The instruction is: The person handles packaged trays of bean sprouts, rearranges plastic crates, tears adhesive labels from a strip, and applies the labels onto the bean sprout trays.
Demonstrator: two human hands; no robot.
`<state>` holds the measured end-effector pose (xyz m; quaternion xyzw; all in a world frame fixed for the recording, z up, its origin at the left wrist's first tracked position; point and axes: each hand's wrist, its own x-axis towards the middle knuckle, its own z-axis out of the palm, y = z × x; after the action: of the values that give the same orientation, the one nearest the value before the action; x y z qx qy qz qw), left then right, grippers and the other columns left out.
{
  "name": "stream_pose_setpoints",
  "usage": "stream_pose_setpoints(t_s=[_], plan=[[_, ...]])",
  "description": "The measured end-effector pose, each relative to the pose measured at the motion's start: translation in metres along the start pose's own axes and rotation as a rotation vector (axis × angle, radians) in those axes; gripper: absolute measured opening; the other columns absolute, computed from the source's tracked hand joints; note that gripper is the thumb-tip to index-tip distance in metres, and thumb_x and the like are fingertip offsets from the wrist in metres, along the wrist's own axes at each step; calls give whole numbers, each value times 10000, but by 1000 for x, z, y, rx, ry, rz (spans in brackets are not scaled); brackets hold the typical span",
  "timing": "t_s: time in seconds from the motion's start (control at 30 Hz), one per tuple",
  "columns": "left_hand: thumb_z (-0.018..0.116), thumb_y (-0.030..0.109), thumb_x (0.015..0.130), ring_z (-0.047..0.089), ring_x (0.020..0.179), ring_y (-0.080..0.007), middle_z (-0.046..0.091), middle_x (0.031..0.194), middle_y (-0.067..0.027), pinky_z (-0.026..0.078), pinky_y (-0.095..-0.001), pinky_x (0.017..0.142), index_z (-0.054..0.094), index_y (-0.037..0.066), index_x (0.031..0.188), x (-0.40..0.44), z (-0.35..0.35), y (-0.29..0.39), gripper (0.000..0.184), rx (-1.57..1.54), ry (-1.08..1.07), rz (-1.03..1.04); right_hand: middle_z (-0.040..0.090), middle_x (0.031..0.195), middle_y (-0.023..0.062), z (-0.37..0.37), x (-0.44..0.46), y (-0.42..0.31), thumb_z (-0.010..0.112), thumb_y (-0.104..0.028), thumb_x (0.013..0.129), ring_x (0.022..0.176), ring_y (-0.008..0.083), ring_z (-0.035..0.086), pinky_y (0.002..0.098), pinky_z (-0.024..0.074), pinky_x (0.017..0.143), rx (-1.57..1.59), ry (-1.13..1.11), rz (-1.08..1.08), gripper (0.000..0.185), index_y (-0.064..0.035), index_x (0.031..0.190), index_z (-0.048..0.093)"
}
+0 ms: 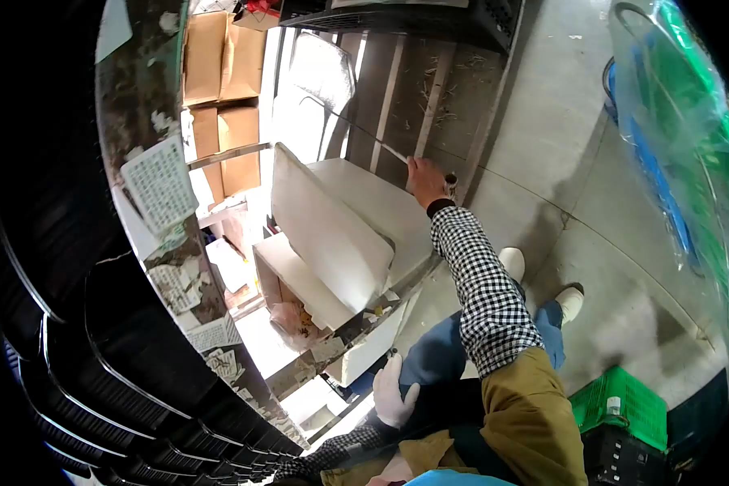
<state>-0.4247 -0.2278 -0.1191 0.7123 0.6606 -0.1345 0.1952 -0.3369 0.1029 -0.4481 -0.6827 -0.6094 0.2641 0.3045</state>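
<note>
My right hand is closed around a thin metal rod. The rod reaches up and left from my fist, and its far end looks bent. A short tube end sticks out by my wrist; I cannot tell whether it belongs to the rod. My left hand, in a white glove, is held low near my leg with thumb and fingers apart and nothing in it. Below and left of my right hand, a white panel leans tilted against a white box. A clear plastic bag sits in an open compartment beneath.
Stacked black crates stand along the left, beside a post with torn paper labels. Cardboard boxes are behind. A black crate is at the top. Plastic-wrapped green material and a green crate stand on the right.
</note>
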Motion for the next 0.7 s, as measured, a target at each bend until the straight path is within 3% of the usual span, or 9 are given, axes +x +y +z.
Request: stream_pose_setpoints(t_s=[0.07,0.17,0.2,0.3,0.37,0.43,0.5,0.63,0.7], plan=[[669,257,770,449,1220,-369,474,1328,-213,319,-454,1035,411,-5,1350,3,0,1,686,24,-9,-13,538,1133,100,-4,13,-5,470,-151,929,1067,252,507,378,463,868,-96,-180,4,395,-36,1306,443],[662,259,777,451,1225,-348,482,1324,-200,316,-451,1039,407,9,1358,4,-5,7,682,48,-49,-18,532,1199,103,-1,8,-4,462,-167,944,1066,274,513,374,459,882,-172,-141,46,383,-41,1305,453],[656,261,783,452,1225,-340,487,1319,-195,313,-449,1042,402,13,1361,4,-7,11,679,53,-62,-13,512,1255,128,-8,3,-2,444,-202,963,1102,298,520,377,453,904,-132,-255,70,395,-43,1325,446],[636,266,807,474,1200,-327,509,1289,-183,317,-445,1037,386,26,1371,-5,-12,12,662,100,-108,6,482,1294,168,-59,-20,0,417,-191,970,1131,335,517,397,445,925,463,-366,236,382,-44,1321,452],[606,281,839,503,1151,-322,529,1256,-175,330,-444,1020,366,37,1381,-13,-14,10,641,125,-159,46,471,1293,205,-68,-59,1,412,-99,932,1150,361,502,413,422,957,879,-245,413,390,-42,1316,434],[584,304,852,509,1138,-316,530,1257,-178,343,-446,1006,350,40,1391,-24,-14,11,644,192,-222,99,482,1266,223,-118,-122,1,430,0,865,1153,388,485,415,398,985,517,-144,288,450,-29,1314,413],[568,312,858,492,1166,-309,508,1288,-175,342,-447,1012,332,48,1402,-35,-16,15,649,271,-311,163,494,1238,236,-165,-197,4,449,51,818,1158,391,483,416,391,993,503,-23,374,517,-16,1327,384],[542,325,864,441,1233,-303,442,1361,-170,339,-449,1027,308,66,1416,-57,-16,29,653,448,-346,402,530,1194,236,-282,-359,-4,500,-39,836,1122,387,514,433,427,944,359,-158,815,429,-2,1261,458],[540,341,862,381,1294,-302,383,1412,-160,314,-468,1052,305,82,1419,-73,-34,61,658,482,-459,562,599,1080,214,-343,-440,-31,521,-88,840,1034,383,564,441,453,904,358,33,995,342,-19,1174,540]])
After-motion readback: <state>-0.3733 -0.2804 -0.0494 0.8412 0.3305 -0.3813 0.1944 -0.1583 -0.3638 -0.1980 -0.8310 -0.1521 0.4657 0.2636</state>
